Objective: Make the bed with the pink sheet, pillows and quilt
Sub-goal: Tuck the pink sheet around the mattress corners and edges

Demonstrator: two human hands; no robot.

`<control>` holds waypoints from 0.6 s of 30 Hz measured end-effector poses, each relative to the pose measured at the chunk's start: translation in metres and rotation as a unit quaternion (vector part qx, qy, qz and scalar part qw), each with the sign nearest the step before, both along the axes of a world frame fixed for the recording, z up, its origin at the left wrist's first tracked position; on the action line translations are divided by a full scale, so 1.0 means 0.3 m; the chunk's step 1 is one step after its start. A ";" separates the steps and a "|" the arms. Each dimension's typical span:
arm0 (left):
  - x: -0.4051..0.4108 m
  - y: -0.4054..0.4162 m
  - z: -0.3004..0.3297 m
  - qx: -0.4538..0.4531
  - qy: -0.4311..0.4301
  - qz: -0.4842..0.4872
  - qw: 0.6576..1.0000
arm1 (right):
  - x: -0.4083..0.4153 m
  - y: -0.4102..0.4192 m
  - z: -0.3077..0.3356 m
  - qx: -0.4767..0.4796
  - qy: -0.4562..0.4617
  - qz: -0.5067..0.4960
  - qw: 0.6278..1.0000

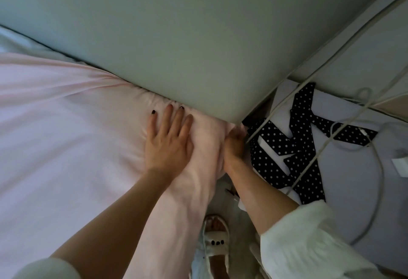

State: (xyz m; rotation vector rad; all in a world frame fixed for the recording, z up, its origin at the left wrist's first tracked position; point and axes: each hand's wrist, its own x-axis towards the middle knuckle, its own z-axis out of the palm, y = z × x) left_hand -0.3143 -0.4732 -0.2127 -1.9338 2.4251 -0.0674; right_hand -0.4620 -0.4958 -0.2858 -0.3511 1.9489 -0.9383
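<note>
Sleeves [309,245] pushed back, my left hand [167,139] presses flat, fingers spread, on the pink sheet [66,124]; my right hand [234,144] pinches its corner just beside (grip partly hidden). Slackening could let that corner spring off.

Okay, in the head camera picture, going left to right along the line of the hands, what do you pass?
pink sheet → left hand flat on the sheet → right hand at the mattress corner → polka-dot ribbon → white cable
</note>
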 end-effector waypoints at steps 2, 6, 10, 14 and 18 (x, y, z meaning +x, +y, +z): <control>-0.004 0.000 0.000 -0.004 0.001 0.005 1.000 | -0.010 -0.007 0.015 -0.014 0.034 -0.058 0.998; -0.004 0.002 -0.006 -0.020 0.008 0.001 1.000 | -0.021 -0.074 0.024 0.000 -0.042 -0.069 0.997; 0.006 0.004 -0.022 -0.021 0.008 -0.003 1.000 | -0.026 -0.090 -0.018 0.041 -0.234 -0.003 0.971; 0.005 0.006 -0.022 -0.020 0.004 -0.002 1.000 | -0.014 -0.046 -0.008 0.035 -0.275 -0.041 0.960; 0.002 0.006 -0.007 -0.001 0.005 0.002 1.000 | 0.093 0.042 0.032 -0.028 -0.111 0.003 0.993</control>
